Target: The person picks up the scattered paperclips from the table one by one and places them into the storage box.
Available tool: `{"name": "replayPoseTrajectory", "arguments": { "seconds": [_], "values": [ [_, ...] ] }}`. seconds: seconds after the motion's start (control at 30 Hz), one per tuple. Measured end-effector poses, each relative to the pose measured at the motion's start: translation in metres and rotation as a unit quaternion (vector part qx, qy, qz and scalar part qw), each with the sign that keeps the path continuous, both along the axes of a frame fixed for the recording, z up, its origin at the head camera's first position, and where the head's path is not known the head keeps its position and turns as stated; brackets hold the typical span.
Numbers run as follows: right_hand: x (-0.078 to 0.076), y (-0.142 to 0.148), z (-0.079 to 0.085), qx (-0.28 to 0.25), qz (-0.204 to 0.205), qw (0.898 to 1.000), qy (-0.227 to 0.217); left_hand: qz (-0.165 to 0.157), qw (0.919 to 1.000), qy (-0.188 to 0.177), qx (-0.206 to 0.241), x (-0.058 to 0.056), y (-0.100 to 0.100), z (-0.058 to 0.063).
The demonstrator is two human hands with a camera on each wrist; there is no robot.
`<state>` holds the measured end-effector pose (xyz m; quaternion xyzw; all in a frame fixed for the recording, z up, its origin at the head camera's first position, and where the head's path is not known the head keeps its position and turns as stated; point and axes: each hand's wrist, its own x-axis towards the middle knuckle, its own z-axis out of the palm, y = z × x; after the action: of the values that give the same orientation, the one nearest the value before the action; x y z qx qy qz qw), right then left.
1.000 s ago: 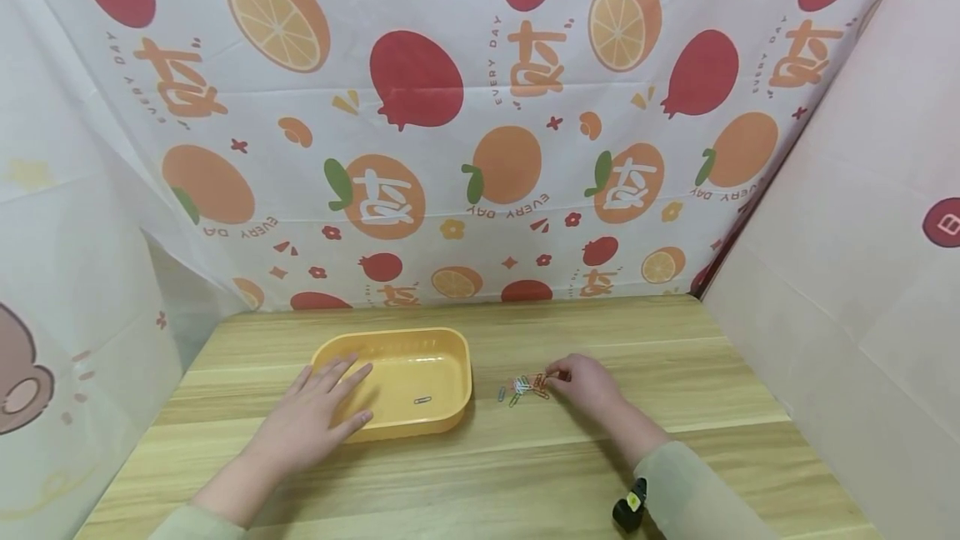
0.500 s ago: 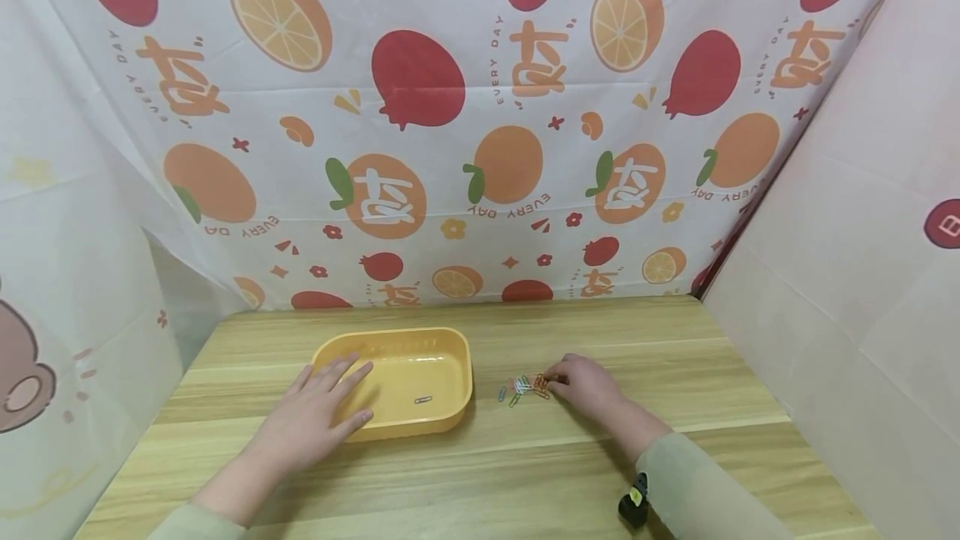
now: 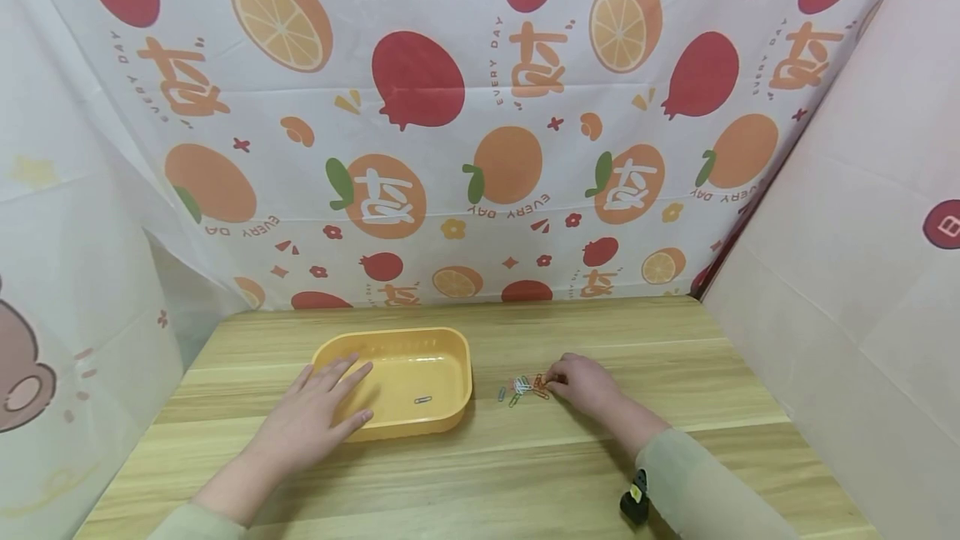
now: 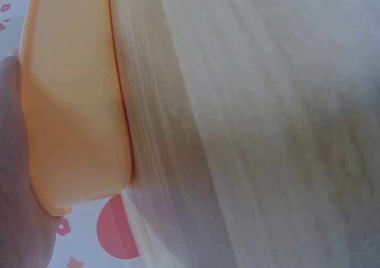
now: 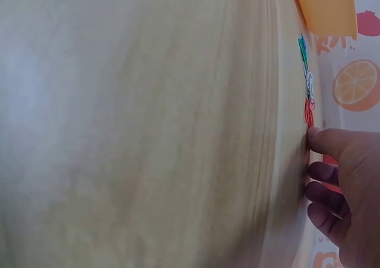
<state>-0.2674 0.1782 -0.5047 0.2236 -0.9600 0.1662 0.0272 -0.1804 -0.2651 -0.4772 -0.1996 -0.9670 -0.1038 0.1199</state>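
My left hand (image 3: 303,419) lies with spread fingers over the left side of a yellow plastic tray (image 3: 442,422), thumb at its near rim. The tray's outer wall (image 4: 77,113) fills the left of the left wrist view. Inside the tray lies one paper clip (image 3: 423,400). To its right, a small pile of coloured paper clips (image 3: 522,385) lies on the table. At the pile's right edge my right hand (image 3: 588,386) pinches a red paper clip (image 5: 309,114) with thumb and fingertips, low at the table top; the other fingers are curled.
A wood-grain table (image 3: 480,482) runs back to a white fruit-print cloth (image 3: 465,140). Pale cloth walls (image 3: 847,273) stand at both sides. A black wrist device (image 3: 635,502) hangs by the right sleeve.
My right hand's fingertips have shifted slightly among the red paper clips at the pile's right edge. The left hand, tray and the clip inside it have stayed put.
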Motion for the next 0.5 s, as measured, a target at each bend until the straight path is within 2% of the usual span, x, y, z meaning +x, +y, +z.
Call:
{"name": "replayPoseTrajectory", "arguments": {
  "seconds": [0.3,0.5],
  "values": [
    [-0.0058,0.0009,-0.0009,-0.017,-0.001,0.999,-0.046,0.000,1.0000,-0.003,-0.002,0.0008,-0.0010,0.0025],
    [-0.0056,0.0006,0.0001,-0.020,-0.001,0.998,-0.059,0.001,1.0000,-0.004,-0.001,0.0007,-0.0012,0.0010]
  ]
}}
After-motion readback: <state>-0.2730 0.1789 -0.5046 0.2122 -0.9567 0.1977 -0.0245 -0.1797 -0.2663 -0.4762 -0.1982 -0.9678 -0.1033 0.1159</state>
